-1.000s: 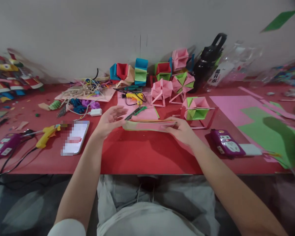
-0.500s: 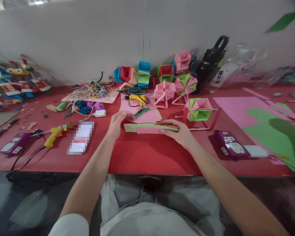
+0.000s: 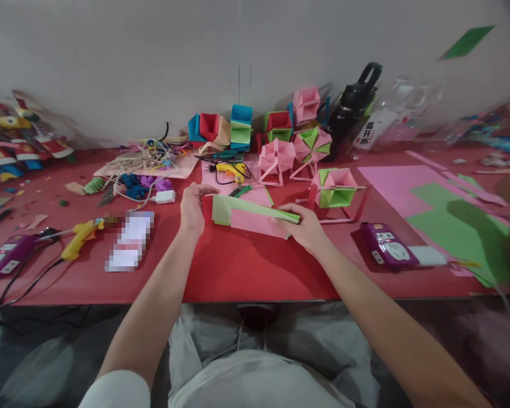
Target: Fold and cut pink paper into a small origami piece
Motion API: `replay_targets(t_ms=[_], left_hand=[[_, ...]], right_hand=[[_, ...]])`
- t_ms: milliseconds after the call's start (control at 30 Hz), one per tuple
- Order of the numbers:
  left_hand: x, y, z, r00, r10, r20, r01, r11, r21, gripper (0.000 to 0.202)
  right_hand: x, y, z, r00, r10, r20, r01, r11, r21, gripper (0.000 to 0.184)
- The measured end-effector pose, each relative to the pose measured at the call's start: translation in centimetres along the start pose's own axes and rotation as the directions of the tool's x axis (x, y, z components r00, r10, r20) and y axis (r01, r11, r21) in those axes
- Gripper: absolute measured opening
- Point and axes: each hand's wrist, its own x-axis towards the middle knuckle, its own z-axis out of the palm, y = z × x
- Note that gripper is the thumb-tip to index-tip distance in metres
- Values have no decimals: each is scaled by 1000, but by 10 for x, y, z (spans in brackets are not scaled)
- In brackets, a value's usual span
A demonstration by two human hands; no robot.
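Both my hands hold a thin stack of coloured paper sheets (image 3: 249, 216), pink, light green and red, lifted a little above the red table (image 3: 246, 266) and tilted towards me. My left hand (image 3: 193, 208) pinches the stack's left edge with curled fingers. My right hand (image 3: 304, 225) grips its right end, thumb on top. Just behind the stack lie a pink sheet with a green-handled tool (image 3: 241, 191) and a yellow glue gun (image 3: 230, 169).
Folded paper models (image 3: 276, 158) in pink, green, red and blue stand at the back by the wall. A phone (image 3: 130, 241), a second yellow glue gun (image 3: 80, 236) and a purple power strip (image 3: 6, 255) lie left. Another purple power strip (image 3: 386, 246), pink and green sheets (image 3: 433, 198) and a black bottle (image 3: 351, 116) are right.
The paper stack went from flat and edge-on to tilted up, showing its pink and green faces. My left hand closed from open fingers onto the stack's left edge.
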Motion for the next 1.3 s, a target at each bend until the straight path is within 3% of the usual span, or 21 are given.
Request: replay_targets(t_ms=[133, 333, 633, 867, 1100, 1200, 1300], left_hand=[[-3, -2, -5, 997, -75, 23, 74, 996, 39, 48], [-10, -5, -12, 999, -43, -4, 43, 982, 185, 49], [-11, -6, -3, 991, -128, -23, 130, 988, 88, 45], [-10, -5, -4, 992, -107, -70, 114, 989, 95, 46], [-9, -1, -10, 983, 31, -183, 10, 975, 220, 46], [-7, -4, -14, 973, 18, -228, 22, 985, 170, 38], [-8, -5, -17, 939, 51, -341, -6, 991, 133, 31]], right_hand=[[-3, -5, 0, 998, -31, 50, 33, 999, -40, 28], [-6, -7, -3, 990, -95, 102, 105, 990, -95, 34], [-6, -6, -1, 989, -96, 110, 107, 989, -98, 36], [-7, -4, 4, 995, 9, 100, 0, 996, -91, 34], [-4, 6, 7, 998, 47, 36, -44, 996, -74, 32], [-5, 9, 7, 999, -26, -42, 23, 998, -59, 25], [-11, 4, 6, 967, -212, -142, 196, 973, -122, 21]])
